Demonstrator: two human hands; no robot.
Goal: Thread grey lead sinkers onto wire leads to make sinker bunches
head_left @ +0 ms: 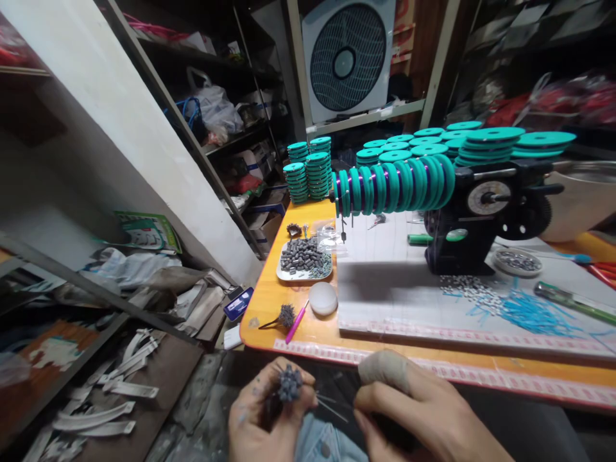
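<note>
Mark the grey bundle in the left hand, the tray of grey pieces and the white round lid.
grey bundle [289, 384]: head view, on its fuzzy clustered top.
tray of grey pieces [283, 275]: head view, on its near left rim.
white round lid [323, 298]: head view, centre of its top face.

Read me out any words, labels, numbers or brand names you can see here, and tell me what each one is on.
No text here can be read.
Green leaflet on the left shelf: printed, but too blurred.
Round dial on the black winding machine: markings too small.
Blue packet by the table edge: print too small.
Boxes on the back shelves: labels blurred.
</note>
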